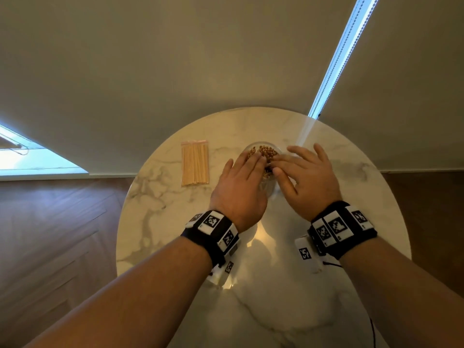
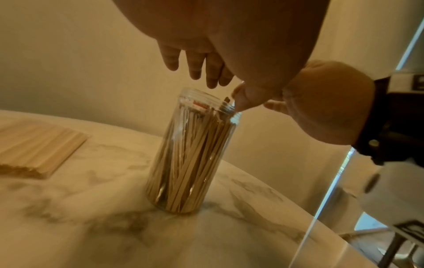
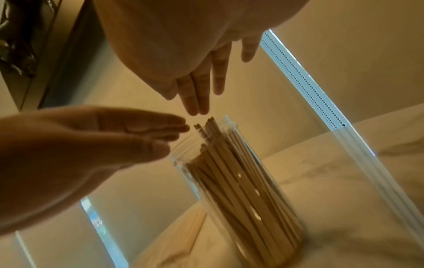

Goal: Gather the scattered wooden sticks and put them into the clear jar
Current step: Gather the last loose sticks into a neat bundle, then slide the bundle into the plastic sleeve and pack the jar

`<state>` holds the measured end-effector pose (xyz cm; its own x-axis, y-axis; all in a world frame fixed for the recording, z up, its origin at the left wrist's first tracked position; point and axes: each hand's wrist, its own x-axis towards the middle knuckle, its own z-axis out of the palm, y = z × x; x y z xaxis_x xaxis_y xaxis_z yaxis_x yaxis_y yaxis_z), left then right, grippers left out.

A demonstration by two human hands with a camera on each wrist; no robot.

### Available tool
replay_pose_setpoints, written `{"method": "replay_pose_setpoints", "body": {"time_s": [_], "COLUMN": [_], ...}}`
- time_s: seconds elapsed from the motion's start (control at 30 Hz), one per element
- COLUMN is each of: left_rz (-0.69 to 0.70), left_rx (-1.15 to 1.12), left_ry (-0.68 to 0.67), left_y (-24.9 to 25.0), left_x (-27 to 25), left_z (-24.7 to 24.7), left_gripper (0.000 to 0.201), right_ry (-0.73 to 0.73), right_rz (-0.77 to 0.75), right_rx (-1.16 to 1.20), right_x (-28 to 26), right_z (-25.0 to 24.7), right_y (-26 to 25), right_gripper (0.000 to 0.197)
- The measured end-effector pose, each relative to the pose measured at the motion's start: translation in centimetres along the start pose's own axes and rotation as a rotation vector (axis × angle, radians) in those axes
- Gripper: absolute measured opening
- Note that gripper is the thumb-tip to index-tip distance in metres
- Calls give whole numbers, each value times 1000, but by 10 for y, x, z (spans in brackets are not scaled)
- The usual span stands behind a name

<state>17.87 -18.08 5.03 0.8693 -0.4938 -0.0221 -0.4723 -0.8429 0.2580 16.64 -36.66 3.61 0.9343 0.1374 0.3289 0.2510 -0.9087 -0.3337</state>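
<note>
I saw the round marble table (image 1: 175, 247) under everything, and I took the clear jar (image 2: 190, 154) standing upright on it as my landmark. The jar was open at the top and packed with wooden sticks (image 2: 183, 163) standing on end, their tips reaching the mouth; a few poked just above the rim in the right wrist view. My left hand (image 1: 241, 187) hovered above the jar's mouth from the near left, palm down, fingers straight and together, holding nothing. My right hand (image 1: 306, 177) came in over the mouth from the near right, fingers extended and loosely spread, also holding nothing; in the left wrist view one fingertip sat at the jar's rim, though I could not tell whether it touched. The fingertips of both hands nearly met above the stick ends. Left of the jar, well apart from it, a flat clear bag of sticks (image 1: 195, 163) lay on the table.
</note>
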Motion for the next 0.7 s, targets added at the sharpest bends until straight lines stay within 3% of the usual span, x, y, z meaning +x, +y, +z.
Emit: {"method": "replay_pose_setpoints", "body": {"time_s": [0.1, 0.2, 0.43, 0.57, 0.7], "left_rz": [-4, -6, -49, -33, 37], "left_rx": [177, 270, 215, 88, -124], "left_ry": [-151, -253, -169, -176, -93], "left_y": [5, 4, -2, -11, -25], "left_x": [18, 31, 10, 14, 3], "left_z": [-3, -4, -11, -14, -9], "left_gripper": [65, 66, 58, 54, 55], "right_ry": [-196, -191, -231, -377, -289], "right_rz": [55, 33, 47, 96, 78], "right_rx": [-122, -182, -169, -209, -167], "right_x": [5, 16, 13, 20, 20], "right_z": [5, 2, 5, 7, 10], "right_y": [-8, -11, -18, -28, -30], "right_gripper": [41, 36, 47, 49, 50]}}
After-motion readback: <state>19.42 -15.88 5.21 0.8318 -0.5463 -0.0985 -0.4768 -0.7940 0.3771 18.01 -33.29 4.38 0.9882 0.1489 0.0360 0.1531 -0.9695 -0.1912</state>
